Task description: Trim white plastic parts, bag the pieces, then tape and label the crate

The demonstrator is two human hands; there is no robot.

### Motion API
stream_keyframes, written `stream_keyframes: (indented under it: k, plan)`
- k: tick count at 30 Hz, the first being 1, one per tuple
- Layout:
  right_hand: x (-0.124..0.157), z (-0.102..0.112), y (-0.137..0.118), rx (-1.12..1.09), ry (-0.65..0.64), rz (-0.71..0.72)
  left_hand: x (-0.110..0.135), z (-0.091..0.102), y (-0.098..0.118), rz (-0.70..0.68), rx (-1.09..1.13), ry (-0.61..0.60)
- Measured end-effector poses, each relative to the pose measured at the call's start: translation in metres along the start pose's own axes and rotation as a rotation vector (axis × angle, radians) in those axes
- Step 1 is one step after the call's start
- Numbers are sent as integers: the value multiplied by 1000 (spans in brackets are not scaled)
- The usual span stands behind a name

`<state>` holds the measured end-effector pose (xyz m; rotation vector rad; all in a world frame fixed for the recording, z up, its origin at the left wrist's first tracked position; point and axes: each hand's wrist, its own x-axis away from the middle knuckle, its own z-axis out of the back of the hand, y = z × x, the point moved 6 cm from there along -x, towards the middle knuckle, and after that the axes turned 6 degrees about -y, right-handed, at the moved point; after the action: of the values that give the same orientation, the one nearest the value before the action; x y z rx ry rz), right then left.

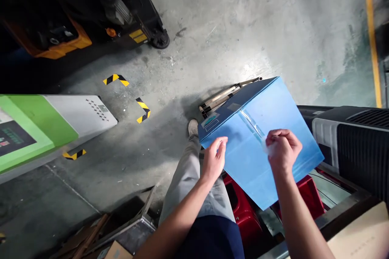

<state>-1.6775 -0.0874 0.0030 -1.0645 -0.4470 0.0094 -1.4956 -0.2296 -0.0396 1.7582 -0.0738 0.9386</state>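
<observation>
A large blue cardboard box (pixel 243 170) is held tilted in front of me, its top face showing a small printed label (pixel 210 122). A strip of clear tape (pixel 251 125) runs along the seam of its flaps. My right hand (pixel 284 149) pinches a whitish scrap of tape or film (pixel 266 146) against the box at that seam. My left hand (pixel 214 160) rests on the box's near left edge, its fingers touching the blue surface and holding nothing else. The box's underside is hidden.
A red plastic crate (pixel 243 210) lies under the box, with several long rods (pixel 221 97) behind it. A black-and-grey machine (pixel 349 145) stands right, a green-and-white unit (pixel 75 121) left, and a wheeled black cart (pixel 121 20) at the far top left.
</observation>
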Motion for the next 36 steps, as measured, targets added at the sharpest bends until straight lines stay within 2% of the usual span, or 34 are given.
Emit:
stream_keyframes:
  k: [3,5,7,9,12,15,18,20,23,27,30,33,36]
  plan:
    - [63,-4,-16,-395,-194,-188,45,-45,-4,208,384,-204]
    - [103,8,-20,-589,-194,-229,82,-78,4,276,455,-371]
    - [140,36,-17,-673,-46,-186,124,-106,14,267,423,-500]
    - [176,71,-9,-656,99,-145,165,-132,20,245,342,-587]
    - [234,122,7,-625,265,-125,217,-167,20,162,135,-699]
    - [298,163,25,-654,519,-87,257,-198,5,167,15,-924]
    - [367,179,39,-535,835,-13,288,-211,-25,345,-102,-1176]
    - [415,173,49,-436,1042,-20,304,-207,-48,447,-217,-1267]
    - [486,140,66,-403,1305,-161,334,-188,-79,551,-431,-1369]
    - [580,71,78,-525,1533,-418,399,-150,-107,548,-779,-1654]
    - [641,17,74,-651,1691,-551,453,-117,-124,550,-960,-1890]
    - [687,-24,66,-767,1872,-567,495,-87,-144,476,-1128,-2141]
    - [715,-51,64,-1029,1950,-447,525,-72,-162,251,-1196,-2289]
